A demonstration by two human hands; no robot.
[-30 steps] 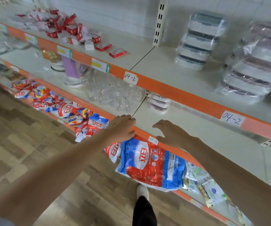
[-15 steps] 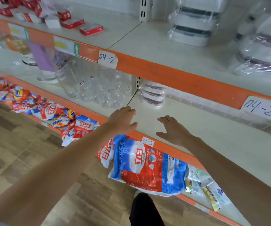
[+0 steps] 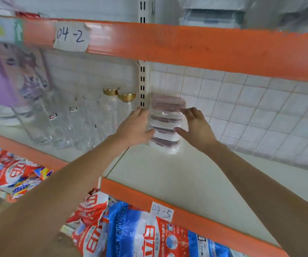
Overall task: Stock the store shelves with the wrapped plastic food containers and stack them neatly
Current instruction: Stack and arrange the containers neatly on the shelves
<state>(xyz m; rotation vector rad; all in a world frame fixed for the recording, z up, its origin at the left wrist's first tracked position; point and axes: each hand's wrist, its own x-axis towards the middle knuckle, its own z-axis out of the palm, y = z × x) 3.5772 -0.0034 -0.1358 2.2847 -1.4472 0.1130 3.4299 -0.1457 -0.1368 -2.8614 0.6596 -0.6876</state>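
A plastic-wrapped stack of clear food containers with purple lids (image 3: 165, 142) stands upright at the back of the middle shelf (image 3: 168, 175), against the tiled wall and beside the slotted post (image 3: 142, 86). My left hand (image 3: 134, 127) lies along the stack's left side with fingers extended. My right hand (image 3: 195, 125) is at its right side, fingers spread near the top and thumb in front of the wrap. Neither hand plainly grips it. More wrapped containers (image 3: 212, 15) sit blurred on the shelf above.
Clear glasses and gold-lidded jars (image 3: 79, 123) crowd the shelf section left of the post. The orange edge of the upper shelf (image 3: 205, 51) hangs just above my hands. Red and blue detergent bags (image 3: 140, 236) fill the shelf below. Bare shelf extends right of the stack.
My view dropped and moved in under the upper shelf. Both hands travelled from the shelf's front edge to the back and now flank the wrapped stack.
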